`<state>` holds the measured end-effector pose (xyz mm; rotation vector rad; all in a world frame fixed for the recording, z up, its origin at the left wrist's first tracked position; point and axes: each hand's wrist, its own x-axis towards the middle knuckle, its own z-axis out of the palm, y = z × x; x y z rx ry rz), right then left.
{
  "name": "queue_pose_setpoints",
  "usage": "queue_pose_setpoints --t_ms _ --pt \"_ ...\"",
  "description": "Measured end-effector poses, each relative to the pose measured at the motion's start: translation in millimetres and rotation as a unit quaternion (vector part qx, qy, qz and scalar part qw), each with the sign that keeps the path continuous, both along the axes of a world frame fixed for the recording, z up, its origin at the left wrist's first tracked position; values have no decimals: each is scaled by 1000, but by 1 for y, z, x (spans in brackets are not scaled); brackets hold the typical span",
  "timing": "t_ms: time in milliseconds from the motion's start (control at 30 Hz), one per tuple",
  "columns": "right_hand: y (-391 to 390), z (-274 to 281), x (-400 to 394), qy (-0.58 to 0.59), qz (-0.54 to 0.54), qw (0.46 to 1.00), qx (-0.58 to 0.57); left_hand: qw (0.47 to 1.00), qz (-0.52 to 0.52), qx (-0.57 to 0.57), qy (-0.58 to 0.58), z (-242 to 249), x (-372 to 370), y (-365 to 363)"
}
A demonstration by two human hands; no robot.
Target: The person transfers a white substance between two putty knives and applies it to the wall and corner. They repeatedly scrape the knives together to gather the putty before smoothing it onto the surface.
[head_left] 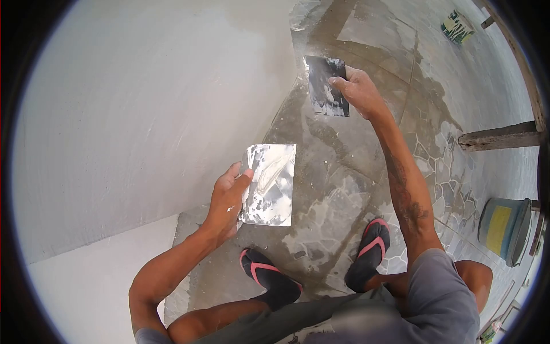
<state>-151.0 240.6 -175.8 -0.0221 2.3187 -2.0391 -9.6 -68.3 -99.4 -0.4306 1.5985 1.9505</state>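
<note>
Grey bucket [504, 229] at right, wooden post [498, 136], perhaps a sack [456, 27] far off.

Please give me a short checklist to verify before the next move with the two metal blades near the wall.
1. Left hand grips the bright blade by its edge: ok.
2. Right hand grips the dark blade: ok.
3. Filler present on the bright blade: ok, white smears show.
4. Filler amount on the dark blade: cannot tell.
5. Both sandals flat on the stone floor: ok.
6. Wall surface within reach of the blades: ok, probably.
</note>
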Motion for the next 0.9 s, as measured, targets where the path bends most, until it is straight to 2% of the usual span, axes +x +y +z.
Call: queue_pose_setpoints --t_ms 133,233,333,433,633,900 --pt "-51 -61 -33 -18 -147 989 11 999 -33 -17 -35 -3 14 0" --pt "-80 -88 -52 -49 -276 954 102 997 -59 -10 -58 -9 18 -4" --pt "-91 -108 -63 -28 -294 951 92 996 -66 -26 -63 -14 22 -10" --pt "-95 -115 -69 8 -305 949 76 995 -62 -14 -72 -12 18 -11" --pt "-81 -98 -85 -84 -236 968 -9 996 -60 0 -72 -23 20 -20" --pt "-67 -103 -118 -85 -144 983 -80 995 -66 4 -81 -22 6 -23"
